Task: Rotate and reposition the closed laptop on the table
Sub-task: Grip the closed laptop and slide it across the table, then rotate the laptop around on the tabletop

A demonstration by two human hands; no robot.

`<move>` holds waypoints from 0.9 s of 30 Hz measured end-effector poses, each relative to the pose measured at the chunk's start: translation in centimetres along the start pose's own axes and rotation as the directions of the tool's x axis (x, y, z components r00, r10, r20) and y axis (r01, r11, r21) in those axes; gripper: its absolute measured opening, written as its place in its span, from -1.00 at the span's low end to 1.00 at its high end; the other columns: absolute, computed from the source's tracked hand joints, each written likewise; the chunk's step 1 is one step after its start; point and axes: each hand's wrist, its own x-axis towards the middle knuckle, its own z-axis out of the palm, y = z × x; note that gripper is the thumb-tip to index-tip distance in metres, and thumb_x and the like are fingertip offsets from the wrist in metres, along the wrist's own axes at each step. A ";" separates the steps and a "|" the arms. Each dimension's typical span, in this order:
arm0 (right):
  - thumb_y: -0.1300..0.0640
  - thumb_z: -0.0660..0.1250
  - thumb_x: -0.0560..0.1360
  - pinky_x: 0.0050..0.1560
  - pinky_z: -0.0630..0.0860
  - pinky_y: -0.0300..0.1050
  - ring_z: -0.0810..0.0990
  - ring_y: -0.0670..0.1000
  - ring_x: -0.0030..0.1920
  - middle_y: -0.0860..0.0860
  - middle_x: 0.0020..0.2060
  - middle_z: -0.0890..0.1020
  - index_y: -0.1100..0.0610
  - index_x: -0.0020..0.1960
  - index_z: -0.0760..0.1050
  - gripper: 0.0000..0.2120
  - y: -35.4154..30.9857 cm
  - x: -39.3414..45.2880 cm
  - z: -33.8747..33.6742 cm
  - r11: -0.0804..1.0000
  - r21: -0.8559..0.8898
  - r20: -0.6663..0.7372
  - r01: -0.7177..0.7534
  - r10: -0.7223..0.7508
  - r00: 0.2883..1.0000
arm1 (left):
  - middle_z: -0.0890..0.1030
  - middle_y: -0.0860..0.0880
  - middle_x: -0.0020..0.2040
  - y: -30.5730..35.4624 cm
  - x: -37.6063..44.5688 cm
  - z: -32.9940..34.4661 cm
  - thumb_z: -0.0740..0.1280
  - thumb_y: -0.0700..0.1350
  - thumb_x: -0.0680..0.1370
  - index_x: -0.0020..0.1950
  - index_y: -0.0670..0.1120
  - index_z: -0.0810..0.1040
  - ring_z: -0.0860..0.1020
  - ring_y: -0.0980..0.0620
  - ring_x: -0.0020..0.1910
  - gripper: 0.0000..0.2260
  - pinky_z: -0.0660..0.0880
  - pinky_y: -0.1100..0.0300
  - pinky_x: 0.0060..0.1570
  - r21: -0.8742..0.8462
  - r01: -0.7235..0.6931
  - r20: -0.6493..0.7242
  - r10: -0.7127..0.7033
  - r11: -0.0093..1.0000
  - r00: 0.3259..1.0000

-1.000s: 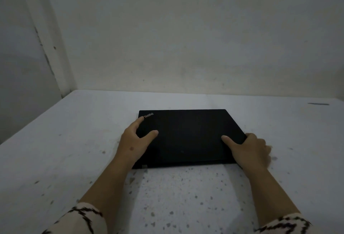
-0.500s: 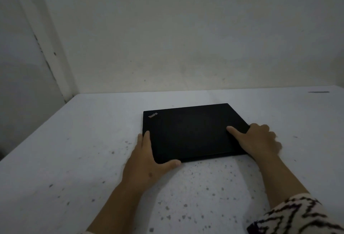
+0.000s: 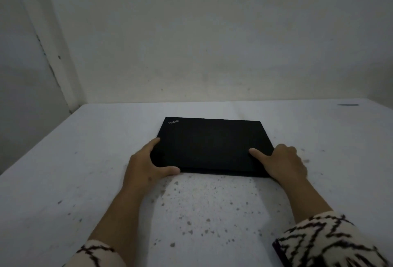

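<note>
A closed black laptop [image 3: 212, 143] lies flat on the white speckled table [image 3: 85, 160], its logo at the far left corner. My left hand [image 3: 146, 167] grips its near left corner, fingers along the left edge and thumb along the front edge. At the near right corner my right hand [image 3: 282, 162] holds the laptop, thumb pressed on the lid and fingers curled around the right edge.
A pale wall rises just behind the table, and a wall corner with a vertical strip [image 3: 51, 54] stands at the left. A short dark mark [image 3: 347, 104] lies at the table's far right. Patterned sleeves cover both forearms near the bottom.
The laptop has turned slightly, so its front edge sits nearly square to me. My left hand shifted up along the near left corner; my right hand stayed on the right corner.
</note>
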 end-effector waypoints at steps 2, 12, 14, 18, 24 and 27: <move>-0.34 0.27 0.40 -0.05 0.47 -0.02 0.52 0.19 -0.02 0.22 0.17 0.47 0.22 0.03 0.43 -0.40 -0.1 -0.7 0.1 1.000 -0.007 0.027 0.020 -0.020 0.999 | 0.45 -0.06 0.38 -0.4 0.2 -0.5 0.58 -0.04 0.21 0.43 -0.04 0.31 0.42 -0.07 0.32 -0.16 0.38 0.10 0.28 -0.023 0.013 -0.012 -0.013 1.000 1.000; -0.34 0.32 0.36 -0.11 0.52 0.01 0.56 0.21 0.05 0.23 0.15 0.51 0.22 0.09 0.43 -0.35 0.1 -0.8 0.4 0.997 0.054 0.125 0.052 -0.059 0.990 | -0.25 -0.09 0.56 0.8 -0.3 0.1 0.45 0.07 0.36 0.53 -0.03 -0.17 -0.25 -0.08 0.53 -0.02 -0.06 -0.10 0.49 -0.035 0.244 0.103 -0.240 0.969 0.965; -0.32 0.32 0.37 0.12 0.52 0.12 0.48 0.24 0.21 0.22 0.28 0.41 0.24 0.32 0.33 -0.23 -0.4 -0.2 0.4 0.995 0.055 0.102 0.081 -0.086 0.991 | -0.39 -0.14 0.52 2.7 -1.5 1.4 0.40 0.16 0.37 0.52 -0.12 -0.25 -0.35 -0.11 0.51 0.02 -0.12 -0.08 0.48 -0.033 0.402 0.031 -0.401 0.915 0.916; -0.17 0.36 0.42 0.18 0.50 0.11 0.49 0.23 0.22 0.21 0.29 0.43 0.23 0.33 0.34 -0.35 -0.9 2.0 0.0 0.968 0.158 0.036 0.193 -0.201 0.979 | -0.43 -0.20 0.49 5.5 -4.2 4.7 0.31 0.28 0.37 0.49 -0.14 -0.34 -0.38 -0.16 0.49 0.04 -0.19 -0.06 0.48 0.056 0.455 0.041 -0.457 0.889 0.888; -0.06 0.35 0.46 0.34 0.39 0.16 0.41 0.21 0.35 0.18 0.38 0.42 0.20 0.41 0.33 -0.39 -1.2 4.8 0.2 0.933 0.219 0.033 0.284 -0.298 0.954 | -0.44 -0.09 0.50 8.1 -6.0 7.7 0.24 0.26 0.43 0.48 -0.06 -0.37 -0.41 -0.08 0.48 -0.05 -0.36 -0.04 0.46 -0.068 0.461 0.205 -0.440 0.885 0.874; -0.09 0.34 0.47 0.43 0.30 0.16 0.33 0.17 0.43 0.13 0.45 0.35 0.14 0.46 0.29 -0.36 -1.2 6.0 0.5 0.925 0.274 0.063 0.263 -0.290 0.955 | -0.45 -0.06 0.49 8.4 -6.0 8.0 0.22 0.23 0.46 0.48 -0.03 -0.37 -0.42 -0.06 0.48 -0.10 -0.35 0.00 0.46 -0.109 0.434 0.201 -0.408 0.894 0.891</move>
